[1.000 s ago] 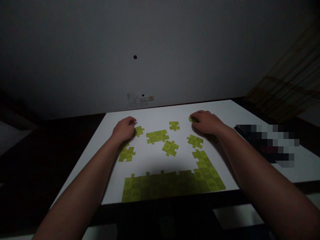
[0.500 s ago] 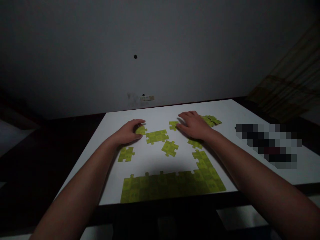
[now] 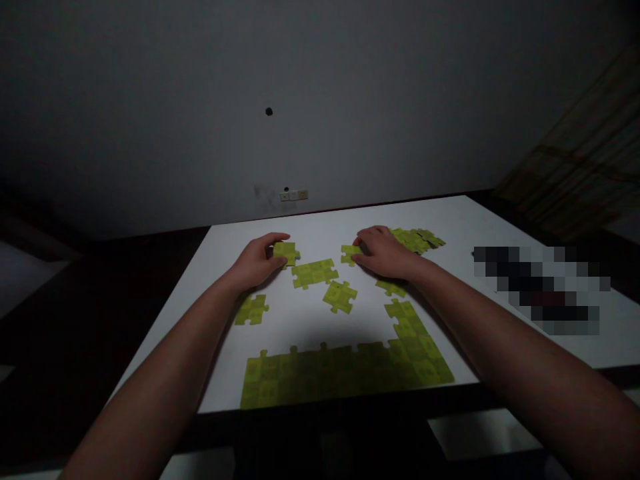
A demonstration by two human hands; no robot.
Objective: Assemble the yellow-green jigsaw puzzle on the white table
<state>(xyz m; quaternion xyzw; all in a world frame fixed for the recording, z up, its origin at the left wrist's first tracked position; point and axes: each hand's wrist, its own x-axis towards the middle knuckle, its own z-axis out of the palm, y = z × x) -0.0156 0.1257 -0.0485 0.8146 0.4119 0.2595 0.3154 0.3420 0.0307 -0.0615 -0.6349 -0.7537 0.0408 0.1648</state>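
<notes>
The left hand (image 3: 255,262) closes around a puzzle piece (image 3: 287,253) just right of its palm, while the right hand (image 3: 383,253), fingers bent, touches a second piece (image 3: 349,255) to its left on the table (image 3: 450,223), its grip unclear.

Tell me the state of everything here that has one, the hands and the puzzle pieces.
Left hand: thumb and fingers closed around a piece
Left piece: held, apart from the others
Right hand: resting over a piece
Right piece: partly covered by that hand
Long assembled section: joined, lying flat
Far cluster: lying flat, joined or overlapping, cannot tell
Middle group: joined, lying flat
Single piece: loose, lying flat
</notes>
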